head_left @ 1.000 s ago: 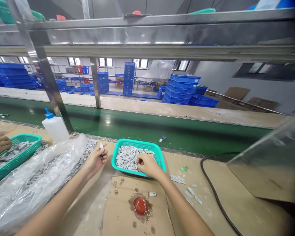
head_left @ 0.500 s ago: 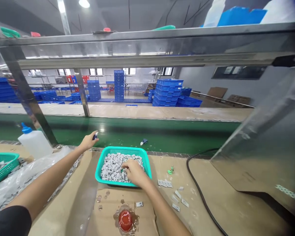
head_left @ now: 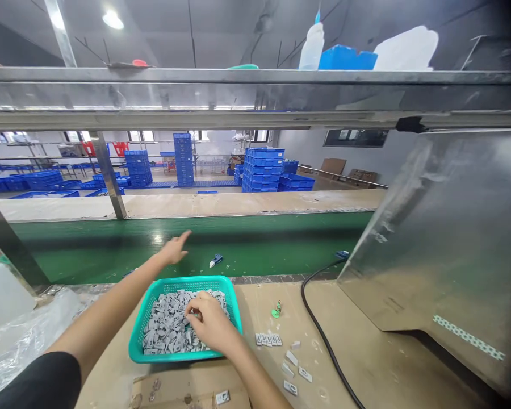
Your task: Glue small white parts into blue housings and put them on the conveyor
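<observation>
Over the green belt, my left hand reaches out with fingers apart and nothing in it. To its right on the belt lies a small dark blue part with a white tip. My right hand is over the right side of a teal basket full of small grey pieces. Its thumb and fingertips are pinched together at the pieces; whatever is between them is too small to make out.
Right of the basket are a row of grey pieces, loose pieces, a small green figure and a black cable. A metal panel stands at right, plastic wrap lies at left, and a shelf crosses above.
My left hand has let go of the dark blue part and its fingers have spread. My right hand stays at the basket. The view has turned right, and another blue part shows at the belt's right.
</observation>
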Motion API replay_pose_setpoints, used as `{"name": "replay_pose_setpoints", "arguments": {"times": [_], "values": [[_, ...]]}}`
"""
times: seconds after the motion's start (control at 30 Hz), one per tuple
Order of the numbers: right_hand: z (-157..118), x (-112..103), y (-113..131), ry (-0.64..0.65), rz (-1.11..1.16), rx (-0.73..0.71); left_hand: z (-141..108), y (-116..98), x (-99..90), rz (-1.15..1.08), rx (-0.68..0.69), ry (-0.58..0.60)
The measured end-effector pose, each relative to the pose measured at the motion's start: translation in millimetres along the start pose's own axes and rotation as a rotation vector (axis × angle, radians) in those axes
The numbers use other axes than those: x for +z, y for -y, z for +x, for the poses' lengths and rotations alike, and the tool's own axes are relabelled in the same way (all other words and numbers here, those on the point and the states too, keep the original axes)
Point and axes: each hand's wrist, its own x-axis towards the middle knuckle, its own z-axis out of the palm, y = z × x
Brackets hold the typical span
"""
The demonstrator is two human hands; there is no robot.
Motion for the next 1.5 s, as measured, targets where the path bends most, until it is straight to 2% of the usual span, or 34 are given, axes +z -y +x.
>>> {"name": "replay_pose_setpoints", "arguments": {"times": [0.1, 0.17, 0.23, 0.33, 0.43, 0.5, 0.57, 0.67, 0.73, 0.83, 0.93, 1.07, 1.1, 1.17, 1.27, 1.33, 1.4, 1.5], "values": [[1, 0, -1, 0.03, 0.049, -0.033, 17, -51, 24.6, -0.058, 0.171, 0.112], [1, 1, -1, 0.054, 0.091, -0.058, 20, -67, 34.1, -0.096, 0.2, 0.154], [1, 2, 0, 0.059, 0.139, -0.069, 18, -67, 34.1, -0.149, 0.195, 0.161], [0, 3, 2, 0.012, 0.226, -0.044, 1, -52, 17.7, -0.278, 0.178, 0.104], [0, 3, 5, -0.084, 0.339, 0.023, -37, -37, -6.6, -0.467, 0.148, -0.002], [1, 0, 9, -0.136, 0.428, 0.071, -75, -30, -20.3, -0.607, 0.125, -0.057], [0, -4, 18, -0.152, 0.522, 0.098, -121, -26, -29.3, -0.733, 0.106, -0.064], [-5, -10, 38, -0.107, 0.646, 0.098, -185, -26, -31.4, -1.066, 0.045, -0.028], [-11, -12, 54, -0.057, 0.708, 0.112, -214, -28, -24.9, -1.32, -0.01, -0.014], [-25, -10, 73, -0.021, 0.754, 0.168, -237, -27, -7.8, -1.429, -0.054, 0.036], [-38, -4, 85, -0.044, 0.744, 0.222, -246, -24, 6.9, -1.42, -0.008, 0.067], [-47, -3, 94, -0.098, 0.706, 0.275, -254, -18, 8.6, -1.409, 0.048, 0.09], [-49, -5, 96, -0.124, 0.662, 0.252, -256, -17, 6.4, -1.394, 0.037, 0.091], [-53, -10, 100, -0.158, 0.488, 0.115, -259, -15, 0.8, -1.371, 0.018, 0.104], [-61, -20, 105, -0.117, 0.188, -0.186, -262, -13, -6.6, -1.367, 0.032, 0.157], [-65, -23, 106, -0.083, 0.088, -0.314, -263, -13, -9.8, -1.36, 0.05, 0.212], [-69, -23, 105, -0.051, 0.024, -0.38, -264, -12, -11.4, -1.33, 0.076, 0.275], [-75, -19, 101, 0.021, 0.01, -0.377, -265, -11, -9.6, -1.285, 0.11, 0.365]]}}
